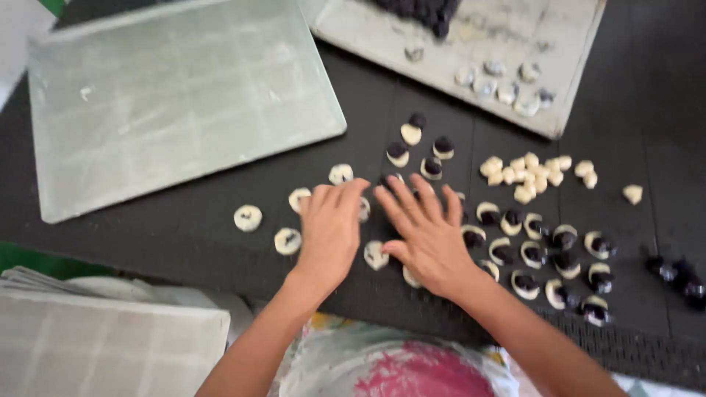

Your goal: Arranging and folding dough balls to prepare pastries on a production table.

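Both hands [379,228] flat (dough pieces [515,242] beneath)

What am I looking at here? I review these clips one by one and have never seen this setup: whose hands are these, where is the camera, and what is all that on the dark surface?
There is no machine: a person works with two bare hands, filmed by a camera worn on their head, looking down. The left hand and right hand lie flat, fingers spread, on a dark mat, pressing on or resting over small dough pieces. Neither hand grips anything. Around them lie pale dough rounds with dark filling, a cluster of plain dough lumps and a few dark filling pieces at the right edge. An empty floured tray sits at upper left; a second tray at upper right holds more pieces.
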